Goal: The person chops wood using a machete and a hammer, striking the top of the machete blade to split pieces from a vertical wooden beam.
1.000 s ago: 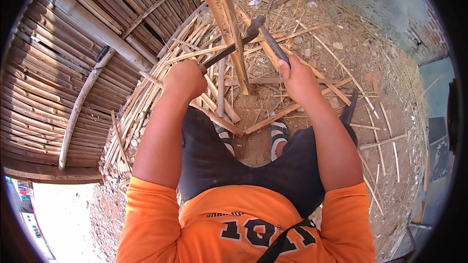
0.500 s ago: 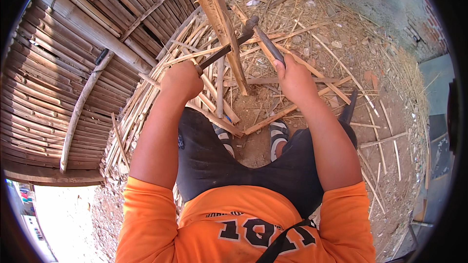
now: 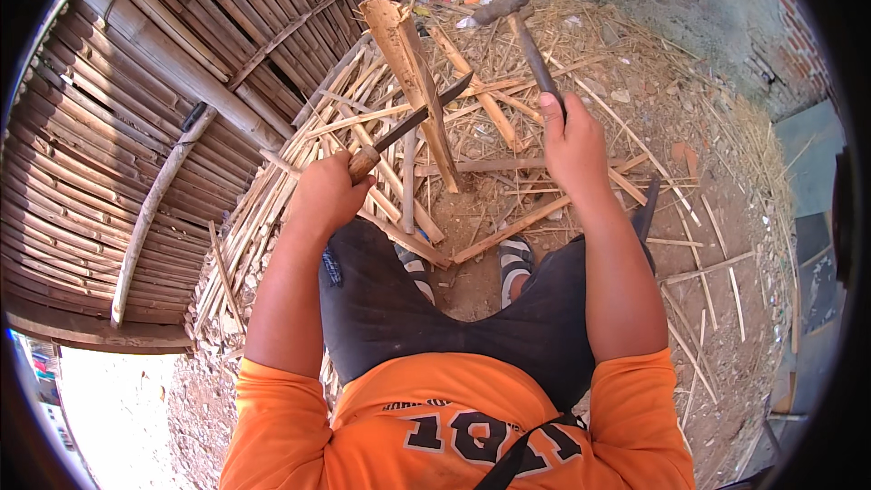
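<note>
Both my fists are closed, left hand (image 3: 325, 191) around the knife (image 3: 401, 131) and right hand (image 3: 578, 150) around the hammer (image 3: 533, 53), handle ends hidden, while tilted split wood (image 3: 410, 59) ahead of my feet (image 3: 516, 263) covers the knife's middle, how deeply embedded I cannot tell.

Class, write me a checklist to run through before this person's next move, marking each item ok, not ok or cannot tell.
1. Left hand grips the wooden handle of the knife, off the blade: ok.
2. Blade lies across the leaning wood, its tip showing past the far side: ok.
3. Right hand holds the hammer by its handle, head apart from the knife: ok.
4. Wood stands firm: cannot tell; it leans, and neither hand grips it.
5. Feet fully covered: not ok; open sandals.
</note>
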Available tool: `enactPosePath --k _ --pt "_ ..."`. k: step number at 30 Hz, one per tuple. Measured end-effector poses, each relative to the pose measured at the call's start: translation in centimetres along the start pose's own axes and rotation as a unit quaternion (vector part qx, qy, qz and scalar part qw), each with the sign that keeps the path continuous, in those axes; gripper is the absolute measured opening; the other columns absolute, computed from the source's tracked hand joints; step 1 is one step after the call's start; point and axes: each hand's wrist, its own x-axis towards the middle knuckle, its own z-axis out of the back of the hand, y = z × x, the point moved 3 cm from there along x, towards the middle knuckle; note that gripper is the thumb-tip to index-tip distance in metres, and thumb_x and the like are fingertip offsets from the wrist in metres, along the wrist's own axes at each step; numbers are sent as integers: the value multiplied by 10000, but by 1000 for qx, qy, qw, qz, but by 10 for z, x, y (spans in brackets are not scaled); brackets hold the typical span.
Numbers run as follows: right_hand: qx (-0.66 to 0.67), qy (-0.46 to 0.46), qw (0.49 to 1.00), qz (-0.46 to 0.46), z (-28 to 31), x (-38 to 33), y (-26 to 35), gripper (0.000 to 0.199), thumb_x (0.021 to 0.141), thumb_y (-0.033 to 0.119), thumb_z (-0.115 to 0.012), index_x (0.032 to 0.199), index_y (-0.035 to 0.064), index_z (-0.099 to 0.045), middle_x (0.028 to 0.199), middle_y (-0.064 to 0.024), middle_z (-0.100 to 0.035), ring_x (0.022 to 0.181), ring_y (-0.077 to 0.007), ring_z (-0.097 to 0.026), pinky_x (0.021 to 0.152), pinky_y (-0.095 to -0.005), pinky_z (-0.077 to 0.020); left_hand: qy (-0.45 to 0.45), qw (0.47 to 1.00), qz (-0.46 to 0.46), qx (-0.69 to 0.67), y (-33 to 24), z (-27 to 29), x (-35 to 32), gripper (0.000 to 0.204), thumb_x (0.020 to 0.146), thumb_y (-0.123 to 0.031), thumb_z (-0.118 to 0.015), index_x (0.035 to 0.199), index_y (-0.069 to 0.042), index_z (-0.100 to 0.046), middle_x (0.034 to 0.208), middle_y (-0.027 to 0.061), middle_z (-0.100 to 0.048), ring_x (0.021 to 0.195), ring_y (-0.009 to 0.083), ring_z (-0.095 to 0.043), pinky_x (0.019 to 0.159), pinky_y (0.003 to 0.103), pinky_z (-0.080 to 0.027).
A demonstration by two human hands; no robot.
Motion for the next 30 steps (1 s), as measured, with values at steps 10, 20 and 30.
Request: enactPosePath --k 10,20,30 --pt "-110 196 974 -23 -38 -4 -11 415 1047 403 -499 1009 5 -607 792 -233 -672 784 -426 -675 713 -543 -517 6 1000 -3 26 -6 2 3 334 858 -317 -738 976 -13 -665 927 238 -712 923 424 -683 837 512 -539" --pt "27 16 999 -33 12 -9 15 413 1047 419 -514 1006 15 -589 734 -231 -640 716 -420 -657 627 -531 -479 -18 1000 -5 -5 -12 -3 2 362 845 -336 -748 959 0 -674 901 249 -701 903 445 -671 814 528 -523" --pt "-4 30 1000 5 2 -6 4 424 1054 416 -500 989 1 -558 678 -213 -627 672 -445 -645 614 -530 -473 -15 1000 5 2 -5 -5 4 367 850 -343 -747 978 -6 -678 925 240 -711 920 436 -678 833 520 -527"
